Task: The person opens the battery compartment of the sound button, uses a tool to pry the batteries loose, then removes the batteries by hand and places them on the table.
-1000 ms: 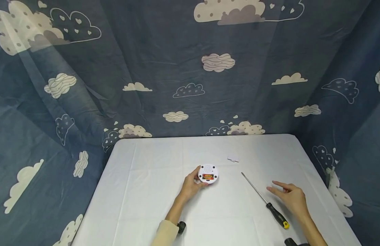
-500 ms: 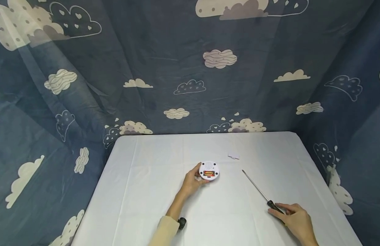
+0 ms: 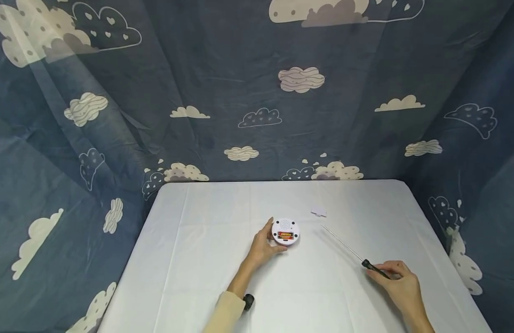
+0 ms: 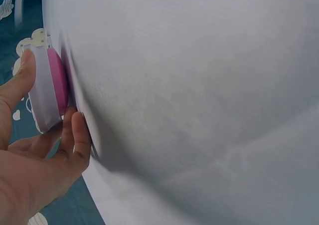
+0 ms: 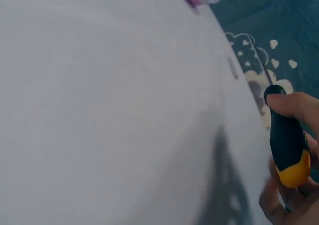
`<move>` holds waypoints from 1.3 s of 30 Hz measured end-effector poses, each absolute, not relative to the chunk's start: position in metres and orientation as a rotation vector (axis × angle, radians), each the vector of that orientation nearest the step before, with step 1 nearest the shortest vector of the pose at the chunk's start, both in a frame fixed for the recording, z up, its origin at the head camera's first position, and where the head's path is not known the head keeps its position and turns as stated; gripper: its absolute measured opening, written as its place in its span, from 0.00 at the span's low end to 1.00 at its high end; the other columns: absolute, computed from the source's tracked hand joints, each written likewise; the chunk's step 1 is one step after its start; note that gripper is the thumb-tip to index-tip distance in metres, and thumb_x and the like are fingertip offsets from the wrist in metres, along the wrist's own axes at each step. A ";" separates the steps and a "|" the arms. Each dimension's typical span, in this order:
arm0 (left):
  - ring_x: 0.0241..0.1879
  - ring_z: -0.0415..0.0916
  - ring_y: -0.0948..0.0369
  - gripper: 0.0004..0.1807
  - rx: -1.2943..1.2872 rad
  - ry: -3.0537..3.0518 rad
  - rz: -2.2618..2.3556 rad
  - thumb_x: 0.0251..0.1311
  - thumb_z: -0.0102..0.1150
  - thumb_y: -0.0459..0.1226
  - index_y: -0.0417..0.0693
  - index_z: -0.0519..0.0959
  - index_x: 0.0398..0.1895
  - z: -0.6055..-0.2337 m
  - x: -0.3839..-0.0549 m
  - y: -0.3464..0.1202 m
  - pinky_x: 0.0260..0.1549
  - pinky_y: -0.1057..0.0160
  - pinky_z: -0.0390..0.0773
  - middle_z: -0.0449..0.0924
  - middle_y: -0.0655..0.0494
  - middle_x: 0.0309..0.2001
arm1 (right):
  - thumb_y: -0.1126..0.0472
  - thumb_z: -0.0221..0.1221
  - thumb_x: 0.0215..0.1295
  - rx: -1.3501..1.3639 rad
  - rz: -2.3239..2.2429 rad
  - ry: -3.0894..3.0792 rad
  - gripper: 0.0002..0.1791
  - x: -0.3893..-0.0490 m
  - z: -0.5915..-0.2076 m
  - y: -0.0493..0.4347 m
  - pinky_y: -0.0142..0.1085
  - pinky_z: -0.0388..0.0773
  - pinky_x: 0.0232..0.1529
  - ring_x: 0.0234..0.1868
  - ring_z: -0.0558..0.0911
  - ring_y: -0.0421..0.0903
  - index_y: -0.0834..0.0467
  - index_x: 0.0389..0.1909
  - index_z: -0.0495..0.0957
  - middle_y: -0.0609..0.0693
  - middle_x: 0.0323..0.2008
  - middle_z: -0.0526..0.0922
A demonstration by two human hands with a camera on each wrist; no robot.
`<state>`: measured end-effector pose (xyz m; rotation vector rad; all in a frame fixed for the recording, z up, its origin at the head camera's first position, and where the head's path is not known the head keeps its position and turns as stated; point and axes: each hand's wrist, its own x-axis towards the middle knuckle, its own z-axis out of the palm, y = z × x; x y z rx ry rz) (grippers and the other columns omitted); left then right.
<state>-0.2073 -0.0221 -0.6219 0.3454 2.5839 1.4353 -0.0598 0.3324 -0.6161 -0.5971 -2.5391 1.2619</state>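
Observation:
A round white device is tilted with its underside up, showing a speaker grille, dark feet and an uncovered battery bay holding batteries. My left hand grips it by its left edge, thumb and fingers on the rim. The left wrist view shows the device's pink face turned toward the tablecloth. To the right, my right hand holds a screwdriver by its black handle, the long shaft pointing up and left. In the right wrist view, the screwdriver's yellow butt end shows beside the fingers.
A small white cover piece lies on the table behind and right of the device. The white cloth-covered table ends at a dark blue curtain with cloud prints, which stands behind and along both sides.
My right hand came down to the screwdriver, took its handle and has raised it off the table. My left hand keeps its grip on the device.

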 end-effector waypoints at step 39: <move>0.36 0.74 0.61 0.50 0.324 2.687 1.455 0.44 0.84 0.38 0.38 0.70 0.72 -0.619 -0.206 -0.014 0.39 0.69 0.72 0.84 0.51 0.40 | 0.50 0.74 0.62 -0.084 1.334 -2.779 0.18 -0.126 -0.542 0.319 0.27 0.81 0.38 0.37 0.81 0.34 0.58 0.46 0.87 0.57 0.46 0.87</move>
